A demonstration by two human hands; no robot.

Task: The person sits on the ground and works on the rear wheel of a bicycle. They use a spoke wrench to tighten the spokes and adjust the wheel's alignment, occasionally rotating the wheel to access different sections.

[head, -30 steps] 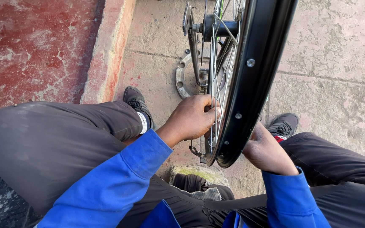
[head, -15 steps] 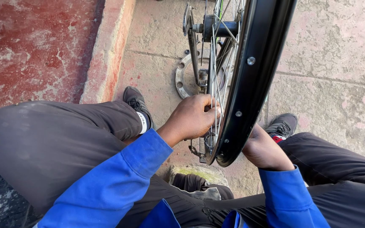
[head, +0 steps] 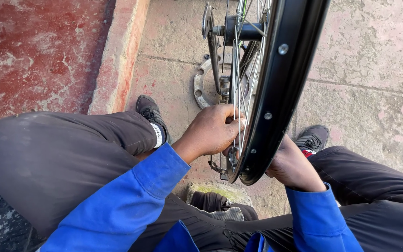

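Head cam, frame ctr: we see our left hand [head: 211, 133] w/ fingers curled round spokes [head: 243, 93] of black rim [head: 283, 88], right hand [head: 292, 165] behind rim, finger state can't tell.

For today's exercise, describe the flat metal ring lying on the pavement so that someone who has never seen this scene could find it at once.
Start from the black wheel rim standing upright between the person's knees. Follow its spokes up to the hub, then look at the paving just left of and below it. The metal ring lies flat there, grey, with holes around its face, the only loose part on the ground.
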